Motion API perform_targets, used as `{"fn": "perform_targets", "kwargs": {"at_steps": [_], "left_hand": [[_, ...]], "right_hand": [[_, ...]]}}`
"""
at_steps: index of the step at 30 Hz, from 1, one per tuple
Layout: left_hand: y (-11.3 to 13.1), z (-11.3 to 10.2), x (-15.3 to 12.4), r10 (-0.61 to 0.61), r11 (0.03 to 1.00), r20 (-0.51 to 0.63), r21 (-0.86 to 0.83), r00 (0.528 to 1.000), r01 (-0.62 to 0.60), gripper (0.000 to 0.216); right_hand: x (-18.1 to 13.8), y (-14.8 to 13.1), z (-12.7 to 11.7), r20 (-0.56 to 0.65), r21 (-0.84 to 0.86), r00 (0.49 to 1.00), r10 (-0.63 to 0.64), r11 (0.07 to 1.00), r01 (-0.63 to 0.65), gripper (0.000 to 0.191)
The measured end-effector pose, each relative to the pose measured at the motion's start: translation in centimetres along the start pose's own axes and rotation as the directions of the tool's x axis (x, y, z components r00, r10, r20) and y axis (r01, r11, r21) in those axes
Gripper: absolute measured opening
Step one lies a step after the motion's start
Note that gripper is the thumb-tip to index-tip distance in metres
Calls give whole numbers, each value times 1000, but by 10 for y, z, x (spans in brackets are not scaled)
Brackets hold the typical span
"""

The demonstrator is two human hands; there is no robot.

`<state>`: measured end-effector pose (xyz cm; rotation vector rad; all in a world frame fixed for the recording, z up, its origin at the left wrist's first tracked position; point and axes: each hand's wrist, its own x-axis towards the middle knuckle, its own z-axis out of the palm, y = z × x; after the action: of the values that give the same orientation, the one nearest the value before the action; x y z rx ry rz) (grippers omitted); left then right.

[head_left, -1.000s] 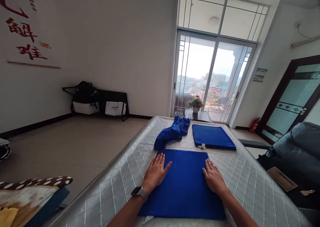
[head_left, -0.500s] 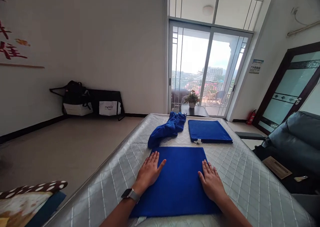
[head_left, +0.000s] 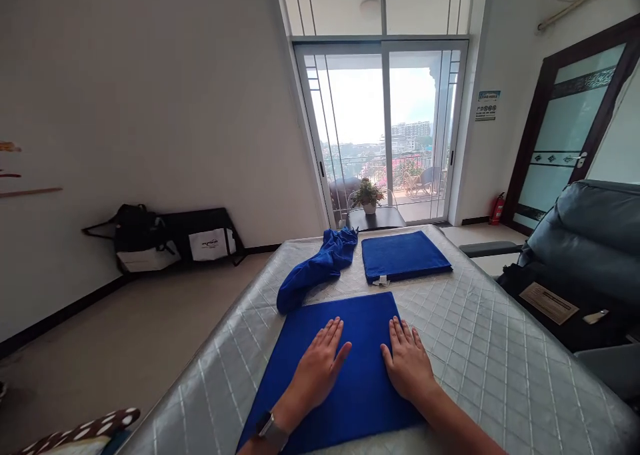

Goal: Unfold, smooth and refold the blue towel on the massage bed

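A blue folded cloth (head_left: 360, 388) lies flat in front of me on the silver quilted mattress (head_left: 480, 348). My left hand (head_left: 320, 361) rests palm down on the cloth, left of its middle, with fingers stretched out and the thumb apart. Flat along the cloth's right edge lies my right hand (head_left: 407, 358), its fingers also extended. Beyond the cloth, a crumpled blue cloth (head_left: 320, 265) sits at the left, almost touching its far edge. A neat stack of folded blue cloth (head_left: 405, 256) with a white tag is farther back on the right.
A potted plant (head_left: 369, 195) stands on a small dark table (head_left: 377, 219) past the mattress's far end. At the right is a dark armchair (head_left: 595, 241) with a cardboard piece (head_left: 549, 303) on it. Black bags (head_left: 145, 231) stand by the left wall.
My left hand has slid inward from the cloth's left edge onto its surface. My right hand stays at the right edge. The camera view has turned slightly right.
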<state>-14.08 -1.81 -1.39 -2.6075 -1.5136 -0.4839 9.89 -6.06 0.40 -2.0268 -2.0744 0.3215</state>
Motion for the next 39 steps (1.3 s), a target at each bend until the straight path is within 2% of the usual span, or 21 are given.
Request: {"fn": "perform_targets", "kwargs": {"at_steps": [2,4,6,8,11,14,17,20,23,27,35,39], "left_hand": [[39,9,9,127,991,29,-42,991,-126,61],[70,18,20,197,978,49,-78,979,-193,61],[89,24,29,196,977,62,-96,979,-190,62],[92,27,34,164,983,70,-95,984,-157,63],[74,25,31,107,993,76,-63,991,-102,64],[42,15,16,16,1000,105,-13,994,-14,67],[2,5,-8,-90,996,133,37,987,86,70],[-38,-1,-38,-162,985,102,79,982,154,70],[-66,-1,-64,-207,975,67,94,976,201,71],[-73,-2,-77,-256,965,51,78,965,251,73],[-59,-17,-71,-300,954,81,22,951,299,78],[-59,-19,-72,-285,958,67,30,956,284,79]], "right_hand": [[0,1,0,4,-12,1000,-7,1000,7,66],[-1,3,2,11,-32,999,-41,999,42,63],[-1,6,4,12,-47,997,-73,996,73,61],[0,7,6,5,-51,997,-74,996,74,61],[0,6,6,-6,-38,999,-40,998,40,64],[1,4,3,-13,-18,1000,-20,1000,19,65],[0,2,2,-16,-9,1000,-11,1000,11,65],[0,2,1,-15,-13,1000,-9,1000,9,66],[0,1,1,-16,-26,1000,-8,1000,8,67],[1,1,2,-13,-66,1000,-4,998,3,67],[0,-1,4,-29,-146,999,-18,989,14,66],[-4,-9,-3,-88,-216,996,-20,976,0,65]]}}
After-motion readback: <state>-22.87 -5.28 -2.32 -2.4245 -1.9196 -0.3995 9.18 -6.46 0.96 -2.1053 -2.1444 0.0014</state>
